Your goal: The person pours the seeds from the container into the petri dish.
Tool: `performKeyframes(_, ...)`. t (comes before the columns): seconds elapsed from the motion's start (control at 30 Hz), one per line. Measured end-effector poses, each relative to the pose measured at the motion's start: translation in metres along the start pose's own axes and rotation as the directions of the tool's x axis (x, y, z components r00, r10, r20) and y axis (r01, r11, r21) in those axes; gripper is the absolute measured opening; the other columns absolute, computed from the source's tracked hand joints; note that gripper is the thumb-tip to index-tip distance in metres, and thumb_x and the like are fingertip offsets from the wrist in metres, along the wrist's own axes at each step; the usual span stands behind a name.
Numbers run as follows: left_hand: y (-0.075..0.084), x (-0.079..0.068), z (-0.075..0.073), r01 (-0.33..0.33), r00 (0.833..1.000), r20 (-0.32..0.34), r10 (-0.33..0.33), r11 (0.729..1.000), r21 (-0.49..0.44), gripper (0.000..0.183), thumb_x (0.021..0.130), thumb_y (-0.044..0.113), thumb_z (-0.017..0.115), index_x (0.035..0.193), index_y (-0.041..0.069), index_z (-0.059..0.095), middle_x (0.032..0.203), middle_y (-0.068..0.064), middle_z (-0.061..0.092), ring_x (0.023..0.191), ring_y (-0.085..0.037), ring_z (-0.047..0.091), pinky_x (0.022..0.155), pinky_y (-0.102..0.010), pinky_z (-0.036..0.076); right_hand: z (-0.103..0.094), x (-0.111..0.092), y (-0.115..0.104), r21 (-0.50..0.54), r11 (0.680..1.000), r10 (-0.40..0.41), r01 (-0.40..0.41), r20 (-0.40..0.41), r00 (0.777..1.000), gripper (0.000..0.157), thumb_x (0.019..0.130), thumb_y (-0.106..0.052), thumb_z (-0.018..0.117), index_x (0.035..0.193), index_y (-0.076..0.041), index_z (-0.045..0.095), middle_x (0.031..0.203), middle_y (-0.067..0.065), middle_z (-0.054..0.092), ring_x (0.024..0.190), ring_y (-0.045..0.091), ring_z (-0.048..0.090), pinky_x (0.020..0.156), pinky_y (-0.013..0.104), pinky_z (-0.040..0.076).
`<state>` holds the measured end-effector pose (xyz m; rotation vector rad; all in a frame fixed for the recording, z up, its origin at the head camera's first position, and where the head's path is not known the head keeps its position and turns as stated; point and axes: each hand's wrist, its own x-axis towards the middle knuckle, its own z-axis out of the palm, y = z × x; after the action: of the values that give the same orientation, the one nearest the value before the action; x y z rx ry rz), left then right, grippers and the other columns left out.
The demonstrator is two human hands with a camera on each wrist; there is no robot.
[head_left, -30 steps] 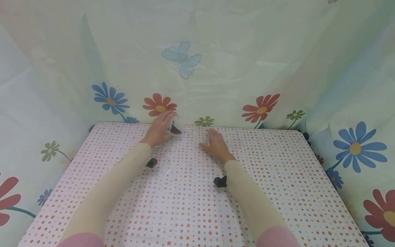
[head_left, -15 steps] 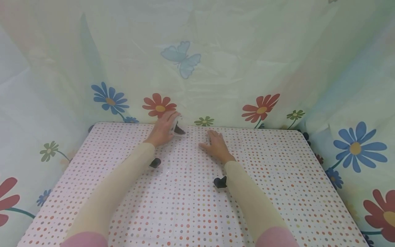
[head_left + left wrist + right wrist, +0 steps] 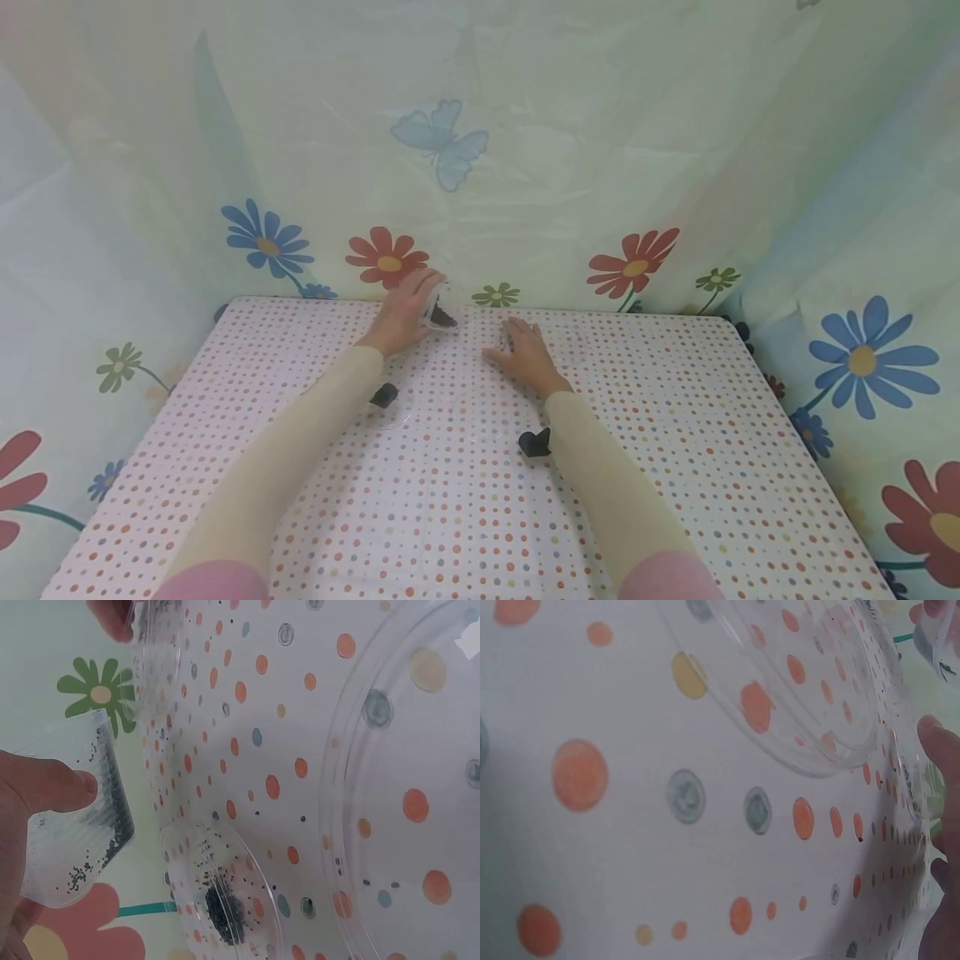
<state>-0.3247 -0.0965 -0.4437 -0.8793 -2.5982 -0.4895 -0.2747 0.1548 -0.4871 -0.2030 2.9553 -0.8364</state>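
My left hand grips a clear plastic cup, its thumb laid along the side. Tilted over, the cup has small dark granules gathered along its lower side. In the left wrist view, a shallow clear dish on the table contains a dark heap of granules. Across from it my right hand holds a clear container near the table's back, thumb and fingers on its sides. In the right wrist view only that hand's edge shows, at the right border.
A large round clear dish lies on the dotted tabletop, nearer than the hands. A few stray granules lie by its rim. Behind the table hangs a flowered curtain. A black wrist mount sits by each forearm.
My left hand has shifted a little to the right with the tilted cup, and the granules in it moved along. The right hand stays nearly in place.
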Motion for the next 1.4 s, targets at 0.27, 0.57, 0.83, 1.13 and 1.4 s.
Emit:
performKeyframes(0.27, 0.004, 0.003, 0.001, -0.022, 1.000, 0.002, 0.022, 1.000, -0.017, 0.087, 0.071, 0.005, 0.082, 0.144, 0.014, 0.036, 0.148, -0.006, 0.039, 0.138, -0.023, 0.037, 0.116, -0.040, 0.036, 0.001, 0.001, 0.002, 0.016, 1.000, 0.008, -0.008, 0.003, 1.000, 0.080, 0.090, -0.052, 0.061, 0.150, -0.008, 0.033, 0.160, 0.013, 0.024, 0.150, 0.031, 0.016, 0.124, 0.047, 0.004)
performKeyframes(0.57, 0.007, 0.006, 0.005, -0.036, 0.999, 0.001, 0.036, 0.999, -0.011, 0.087, 0.071, 0.006, 0.082, 0.145, 0.014, 0.036, 0.147, -0.005, 0.040, 0.138, -0.023, 0.037, 0.116, -0.040, 0.036, 0.001, 0.001, 0.004, 0.025, 1.000, 0.013, -0.013, 0.000, 1.000, 0.079, 0.088, -0.053, 0.062, 0.149, -0.010, 0.035, 0.160, 0.012, 0.023, 0.150, 0.033, 0.015, 0.123, 0.050, 0.006)
performKeyframes(0.83, 0.012, 0.009, 0.008, -0.033, 0.999, 0.019, 0.033, 0.999, -0.007, 0.088, 0.072, 0.005, 0.081, 0.146, 0.015, 0.034, 0.149, -0.005, 0.038, 0.140, -0.022, 0.035, 0.117, -0.042, 0.033, 0.001, -0.001, 0.002, 0.038, 0.999, 0.020, -0.020, -0.008, 1.000, 0.079, 0.087, -0.054, 0.063, 0.148, -0.010, 0.037, 0.160, 0.012, 0.024, 0.150, 0.034, 0.014, 0.123, 0.052, 0.007)
performKeyframes(1.13, 0.015, 0.010, 0.011, -0.065, 0.998, 0.023, 0.065, 0.998, -0.014, 0.086, 0.073, 0.004, 0.080, 0.145, 0.014, 0.036, 0.150, -0.006, 0.038, 0.141, -0.023, 0.034, 0.117, -0.042, 0.034, 0.000, -0.001, 0.002, 0.057, 0.998, 0.026, -0.026, 0.001, 1.000, 0.080, 0.086, -0.054, 0.064, 0.148, -0.011, 0.037, 0.161, 0.011, 0.023, 0.150, 0.035, 0.013, 0.123, 0.052, 0.008)
performKeyframes(1.4, 0.018, 0.011, 0.011, -0.086, 0.996, 0.022, 0.087, 0.996, -0.025, 0.084, 0.072, 0.001, 0.079, 0.145, 0.013, 0.037, 0.150, -0.007, 0.039, 0.142, -0.024, 0.033, 0.118, -0.043, 0.031, 0.000, -0.001, 0.001, 0.061, 0.998, 0.030, -0.030, -0.003, 1.000, 0.078, 0.087, -0.052, 0.065, 0.147, -0.010, 0.038, 0.160, 0.012, 0.024, 0.150, 0.033, 0.015, 0.123, 0.051, 0.007)
